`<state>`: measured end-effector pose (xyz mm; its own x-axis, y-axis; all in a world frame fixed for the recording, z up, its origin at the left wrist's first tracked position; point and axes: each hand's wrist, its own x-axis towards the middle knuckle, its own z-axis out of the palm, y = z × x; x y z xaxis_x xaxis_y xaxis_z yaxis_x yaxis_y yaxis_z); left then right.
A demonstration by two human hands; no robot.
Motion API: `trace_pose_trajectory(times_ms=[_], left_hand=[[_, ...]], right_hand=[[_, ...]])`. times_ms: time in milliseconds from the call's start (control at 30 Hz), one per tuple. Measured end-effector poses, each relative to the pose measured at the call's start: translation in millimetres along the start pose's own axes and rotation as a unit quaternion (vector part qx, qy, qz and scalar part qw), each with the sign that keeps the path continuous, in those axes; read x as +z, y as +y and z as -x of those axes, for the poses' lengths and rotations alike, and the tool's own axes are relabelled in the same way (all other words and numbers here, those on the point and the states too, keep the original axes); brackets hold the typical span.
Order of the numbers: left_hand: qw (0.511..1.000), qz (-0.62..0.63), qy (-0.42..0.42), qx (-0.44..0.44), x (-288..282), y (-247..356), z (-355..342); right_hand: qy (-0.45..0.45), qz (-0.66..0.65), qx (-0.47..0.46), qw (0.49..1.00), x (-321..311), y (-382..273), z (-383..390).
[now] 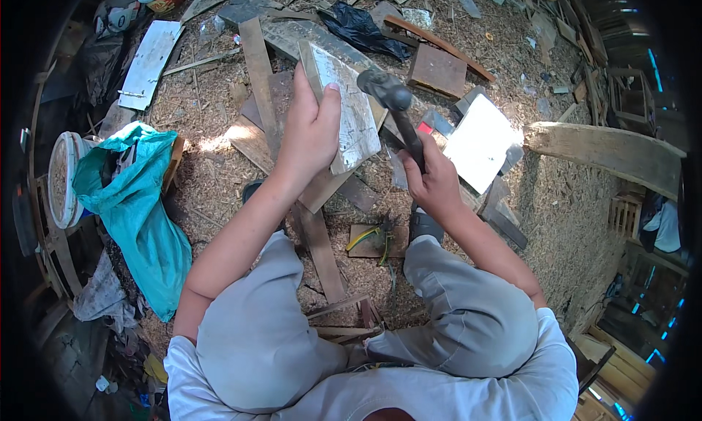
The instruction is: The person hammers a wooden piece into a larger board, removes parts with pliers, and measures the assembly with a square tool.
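Note:
My left hand [311, 132] is closed on a short board [349, 121] with a scuffed white face, raised and tilted in the upper middle. Just right of it, my right hand [431, 176] grips the dark handle of a hammer [384, 92], its head up beside the board's top. Loose planks [256, 85] lie beneath both hands. A bright white panel [475, 143] lies right of the hammer, with a small red piece [425, 127] near it. Between my feet, pliers with yellow handles [365, 234] rest on a small wooden piece [395, 249].
A teal sack [139, 216] and white bucket [62, 180] stand at left, below another white board [150, 63]. A black plastic bag [362, 33] and brown wooden block [437, 69] lie beyond my hands. A thick beam [599, 150] extends at right over the wood-shaving floor.

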<state>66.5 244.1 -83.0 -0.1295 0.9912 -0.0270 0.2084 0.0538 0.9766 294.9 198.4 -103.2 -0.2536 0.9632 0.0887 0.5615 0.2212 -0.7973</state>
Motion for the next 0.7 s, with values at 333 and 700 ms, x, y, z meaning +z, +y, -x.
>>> trace_pose_trajectory(times_ms=[333, 700], left_hand=[[0.999, -0.001, -0.012, 0.032, 0.9, 6.0, -1.7], [1.000, 0.020, -0.014, 0.002, 0.8, 10.3, 1.2]], right_hand=[[0.007, 0.020, -0.030, 0.999, -6.3, -6.6, -9.4], [-0.037, 0.003, 0.028, 0.999, -7.6, 0.8, 5.6]])
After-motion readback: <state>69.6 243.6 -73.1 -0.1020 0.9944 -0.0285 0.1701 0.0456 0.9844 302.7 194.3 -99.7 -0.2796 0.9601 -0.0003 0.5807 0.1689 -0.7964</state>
